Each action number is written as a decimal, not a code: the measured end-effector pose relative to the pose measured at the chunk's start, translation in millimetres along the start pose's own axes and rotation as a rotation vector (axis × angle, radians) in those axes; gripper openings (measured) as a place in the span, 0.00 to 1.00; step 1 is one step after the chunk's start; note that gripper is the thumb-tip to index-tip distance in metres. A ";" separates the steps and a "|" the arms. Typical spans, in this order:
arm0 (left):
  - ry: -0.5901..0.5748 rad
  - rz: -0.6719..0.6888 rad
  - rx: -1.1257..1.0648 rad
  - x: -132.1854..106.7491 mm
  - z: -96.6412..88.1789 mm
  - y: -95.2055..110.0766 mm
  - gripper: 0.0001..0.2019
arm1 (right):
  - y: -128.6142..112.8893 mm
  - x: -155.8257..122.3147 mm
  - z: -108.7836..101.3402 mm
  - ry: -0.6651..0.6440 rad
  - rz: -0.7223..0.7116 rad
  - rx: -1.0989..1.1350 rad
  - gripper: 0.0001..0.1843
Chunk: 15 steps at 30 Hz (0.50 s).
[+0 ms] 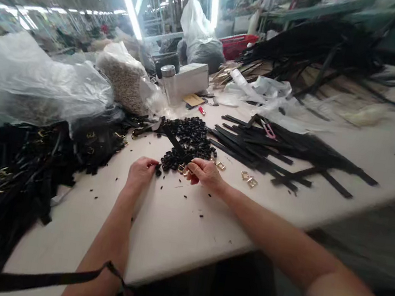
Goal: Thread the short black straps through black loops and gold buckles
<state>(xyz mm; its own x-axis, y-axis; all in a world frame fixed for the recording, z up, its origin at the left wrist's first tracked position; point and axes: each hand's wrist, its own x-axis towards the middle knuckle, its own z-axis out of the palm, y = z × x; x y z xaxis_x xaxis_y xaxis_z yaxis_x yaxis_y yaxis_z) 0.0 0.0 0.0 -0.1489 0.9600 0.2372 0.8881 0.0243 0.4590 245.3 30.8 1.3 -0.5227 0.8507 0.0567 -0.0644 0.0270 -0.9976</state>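
Note:
My right hand (pixel 205 173) is closed, thumb against fingers, on the end of a black strap (pixel 172 138) with a gold buckle (pixel 181 168). The strap points away from me over a heap of small black loops (pixel 194 135). Left of that heap, my left hand (pixel 141 171) has its fingers pinched together at a small black loop (pixel 158 170), which shows at the fingertips. Loose gold buckles (pixel 249 179) lie to the right of my right hand. Tiny black bits are scattered on the pale table (pixel 166 232).
A large pile of black straps with buckles (pixel 10 179) covers the left side. Flat black strips (pixel 275 147) lie at right with pink snips (pixel 268 129). Behind stand a bag of small pale pieces (pixel 123 75), a white box (pixel 188 82) and clear plastic (pixel 265 91).

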 end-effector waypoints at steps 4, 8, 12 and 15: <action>0.021 -0.105 -0.015 -0.9 1.8 -1.2 0.08 | 2.4 -1.7 0.2 -0.033 0.022 -0.009 0.18; 0.096 -0.201 -0.043 0.4 3.8 0.1 0.08 | 3.5 -2.3 1.2 -0.055 0.049 -0.035 0.17; 0.146 -0.291 -0.393 -1.4 5.3 9.3 0.12 | 1.7 -2.1 2.2 -0.044 0.070 -0.042 0.16; 0.078 -0.378 -0.868 -7.2 7.0 26.7 0.18 | 1.1 -2.0 2.7 -0.031 0.080 -0.062 0.15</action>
<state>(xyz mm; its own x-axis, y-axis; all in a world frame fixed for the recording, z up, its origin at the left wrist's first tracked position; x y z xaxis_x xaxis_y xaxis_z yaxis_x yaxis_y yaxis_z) 27.8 -4.3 4.5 -0.4170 0.9088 -0.0154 0.1465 0.0839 0.9856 244.0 27.7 0.2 -0.5501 0.8348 -0.0232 0.0307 -0.0075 -0.9995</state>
